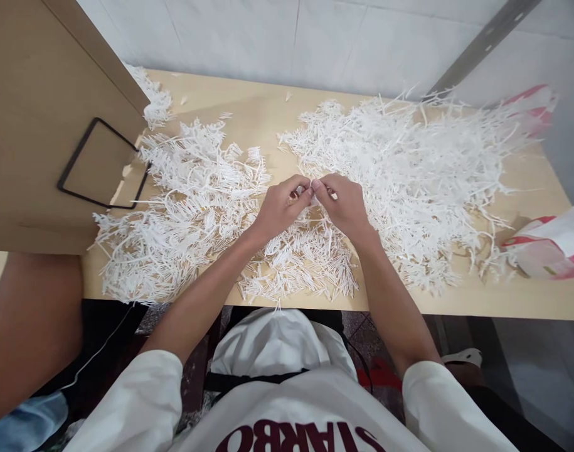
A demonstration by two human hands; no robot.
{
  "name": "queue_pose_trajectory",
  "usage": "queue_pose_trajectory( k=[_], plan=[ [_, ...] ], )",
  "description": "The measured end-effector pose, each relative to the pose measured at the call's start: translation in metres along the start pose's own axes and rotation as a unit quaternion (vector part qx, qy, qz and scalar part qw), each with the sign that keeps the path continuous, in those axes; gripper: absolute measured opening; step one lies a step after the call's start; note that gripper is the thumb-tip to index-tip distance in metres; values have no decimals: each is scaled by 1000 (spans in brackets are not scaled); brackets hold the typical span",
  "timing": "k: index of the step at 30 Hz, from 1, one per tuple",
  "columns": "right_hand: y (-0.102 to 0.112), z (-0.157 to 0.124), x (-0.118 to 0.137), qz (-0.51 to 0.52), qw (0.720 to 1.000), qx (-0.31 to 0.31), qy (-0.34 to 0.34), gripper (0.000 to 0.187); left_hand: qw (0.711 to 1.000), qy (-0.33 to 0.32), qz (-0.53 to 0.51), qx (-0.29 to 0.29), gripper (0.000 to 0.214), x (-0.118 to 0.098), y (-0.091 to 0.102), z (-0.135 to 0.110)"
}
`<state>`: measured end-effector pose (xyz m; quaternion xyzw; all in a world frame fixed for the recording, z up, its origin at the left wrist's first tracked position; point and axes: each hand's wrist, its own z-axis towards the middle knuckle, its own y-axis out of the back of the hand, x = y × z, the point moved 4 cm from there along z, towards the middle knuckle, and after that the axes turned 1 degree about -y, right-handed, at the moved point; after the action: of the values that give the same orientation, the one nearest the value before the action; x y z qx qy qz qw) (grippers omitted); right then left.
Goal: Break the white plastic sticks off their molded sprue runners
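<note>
My left hand (287, 204) and my right hand (338, 204) meet over the middle of the table, thumbs and fingertips pinched together. A small white piece shows between the fingertips; most of it is hidden, so I cannot make out its kind. Below my hands lies a heap of short, thin white sticks (310, 260), some joined in comb-like rows. More such pieces form a larger heap (187, 207) on the left. To the right spreads a big tangled pile of longer, branching white plastic-looking strands (418, 169), close beside my right hand.
A cardboard box (46, 125) with a black wire frame (98, 119) against it stands on the left of the wooden table (494, 301). Red-and-white plastic bags (554, 245) lie at the right. A tiled wall (268, 37) runs behind. Another person's arm (37, 320) is at left.
</note>
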<state>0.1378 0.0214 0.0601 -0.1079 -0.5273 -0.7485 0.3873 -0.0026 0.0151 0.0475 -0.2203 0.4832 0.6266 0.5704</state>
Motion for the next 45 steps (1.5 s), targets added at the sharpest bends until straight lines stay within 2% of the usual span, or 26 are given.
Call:
queue_pose_trajectory(
  k=[3,5,7,10,13,16,19,22,24,28,32,38,42,45],
  plan=[
    [-3,-1,0,-24,998,-52,-21,46,1000,-7,-1,10,10,-2,-1,0],
    [-6,-3,-2,51,994,-78,-62,46,999,3,-46,10,10,-1,-1,0],
    [-10,-3,-5,167,976,-85,-108,45,994,24,-108,1,10,3,-3,1],
    [-17,-2,-11,314,934,-69,-158,43,984,46,-171,-30,11,11,-5,3],
    [-19,0,-15,383,907,-37,-172,39,982,53,-174,-56,16,18,-3,5],
    [-15,1,-11,383,909,-7,-163,39,989,51,-121,-73,20,17,3,6],
    [-12,0,-6,325,933,15,-154,41,994,34,-59,-83,21,12,9,6],
    [-11,-1,-3,247,960,43,-128,37,997,15,-33,-69,22,9,8,5],
    [-12,-2,-3,219,967,78,-104,35,998,5,-36,-53,22,10,5,4],
    [-11,-3,-5,255,955,125,-87,34,994,16,-105,-26,26,15,-1,3],
    [-13,-2,-6,314,940,96,-88,33,983,31,-182,-17,33,16,-3,4],
    [-30,-5,-5,400,907,39,-122,33,964,61,-259,-31,34,16,-7,2],
    [-36,-8,-3,423,892,16,-160,35,968,63,-240,-34,33,20,-9,1],
    [-34,-7,-5,412,890,-2,-196,38,977,66,-194,-63,31,24,-4,3]
  ],
)
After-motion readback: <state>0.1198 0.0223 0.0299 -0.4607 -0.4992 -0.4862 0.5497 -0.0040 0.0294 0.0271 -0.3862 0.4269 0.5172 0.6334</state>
